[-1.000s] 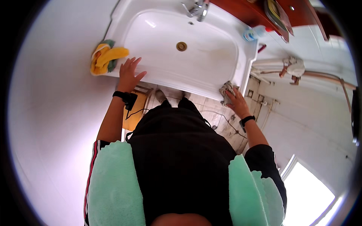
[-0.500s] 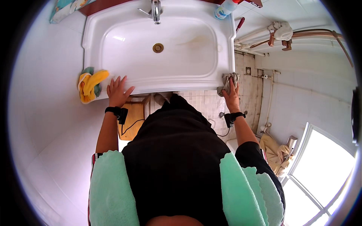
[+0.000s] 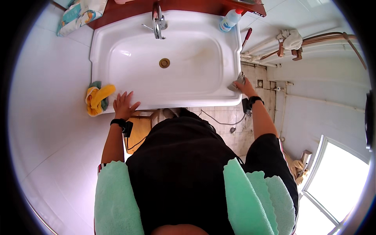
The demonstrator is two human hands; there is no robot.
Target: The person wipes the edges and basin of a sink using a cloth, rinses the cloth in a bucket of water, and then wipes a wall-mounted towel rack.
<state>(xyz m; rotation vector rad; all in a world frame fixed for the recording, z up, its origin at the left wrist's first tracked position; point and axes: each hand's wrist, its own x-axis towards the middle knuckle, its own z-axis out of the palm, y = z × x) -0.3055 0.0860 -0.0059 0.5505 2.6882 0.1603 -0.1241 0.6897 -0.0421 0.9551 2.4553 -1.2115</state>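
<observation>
A white washbasin with a chrome faucet and a brass-coloured drain lies in front of me. My left hand rests on its front rim at the left, fingers spread and holding nothing. Beside that hand, a bunched yellow and green cloth hangs over the front left corner. My right hand grips a crumpled grey cloth against the right edge of the basin, near the front corner. Part of the grey cloth is hidden by the fingers.
A clear bottle with a red cap stands at the back right corner. Pipes run along the right wall, with a rag on them. A wooden stool is below on the left. A window is at the right.
My right hand has slid the grey cloth from the front right corner a little way back along the right edge. My view has shifted slightly; the left hand stays on the rim.
</observation>
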